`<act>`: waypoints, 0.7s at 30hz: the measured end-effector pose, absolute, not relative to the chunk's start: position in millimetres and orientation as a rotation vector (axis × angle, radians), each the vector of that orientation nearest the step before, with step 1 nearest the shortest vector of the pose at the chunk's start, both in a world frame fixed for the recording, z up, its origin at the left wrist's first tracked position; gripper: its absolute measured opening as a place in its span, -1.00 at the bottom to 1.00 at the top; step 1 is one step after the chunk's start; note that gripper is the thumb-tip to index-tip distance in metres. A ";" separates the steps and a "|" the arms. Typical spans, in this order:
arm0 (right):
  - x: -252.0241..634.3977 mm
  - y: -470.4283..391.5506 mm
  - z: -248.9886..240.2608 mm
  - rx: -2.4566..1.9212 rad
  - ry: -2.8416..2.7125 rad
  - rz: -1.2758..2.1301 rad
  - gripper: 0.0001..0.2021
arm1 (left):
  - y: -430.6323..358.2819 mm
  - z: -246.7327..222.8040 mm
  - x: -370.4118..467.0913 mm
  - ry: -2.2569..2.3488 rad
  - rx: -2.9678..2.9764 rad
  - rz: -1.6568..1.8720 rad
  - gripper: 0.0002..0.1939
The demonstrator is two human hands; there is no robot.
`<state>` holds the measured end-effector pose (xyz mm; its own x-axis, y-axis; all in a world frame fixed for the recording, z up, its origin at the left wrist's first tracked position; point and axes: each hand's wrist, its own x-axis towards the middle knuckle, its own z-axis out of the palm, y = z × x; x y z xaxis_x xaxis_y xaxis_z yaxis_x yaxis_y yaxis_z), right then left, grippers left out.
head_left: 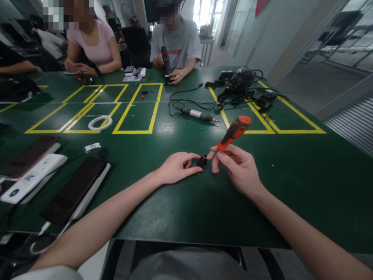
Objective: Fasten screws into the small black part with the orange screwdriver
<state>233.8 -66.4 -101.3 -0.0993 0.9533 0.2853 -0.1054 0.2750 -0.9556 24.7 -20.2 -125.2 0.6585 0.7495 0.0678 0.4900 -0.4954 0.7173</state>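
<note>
Thumb and fingers of my left hand (178, 168) pinch a small round black part (201, 162) that rests on the green tabletop. A short dark stub sticks up from the part's middle. In my right hand (240, 166) is a screwdriver (235, 131) with an orange and black handle, tilted up and to the right. The fingers grip it below the handle, and its tip is hidden or too small to make out near the black part.
An electric screwdriver (196, 113) with a cord lies ahead, near a heap of black cables (243, 87). A white ring (100, 123) sits ahead left. Phones (76, 188) and a power strip (35, 177) lie at left. Two people (177, 46) sit opposite.
</note>
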 end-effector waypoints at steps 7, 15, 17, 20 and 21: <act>233.0 -67.8 -103.7 -0.909 -1.247 1.100 -0.70 | -20.6 -129.1 25.0 0.944 2.121 0.511 -0.62; 236.9 -70.7 -103.0 -0.888 -1.342 1.125 -0.83 | -21.5 -128.4 24.8 0.919 2.040 0.510 -0.62; 236.4 -71.0 -104.6 -0.853 -1.307 1.155 -0.81 | -21.1 -128.9 25.5 0.923 2.051 0.511 -0.65; 236.6 -70.6 -106.3 -0.841 -1.295 1.133 -0.80 | -20.6 -129.5 26.0 0.930 2.074 0.515 -0.66; 237.0 -70.2 -106.5 -0.848 -1.309 1.117 -0.82 | -20.5 -129.6 26.1 0.932 2.078 0.514 -0.66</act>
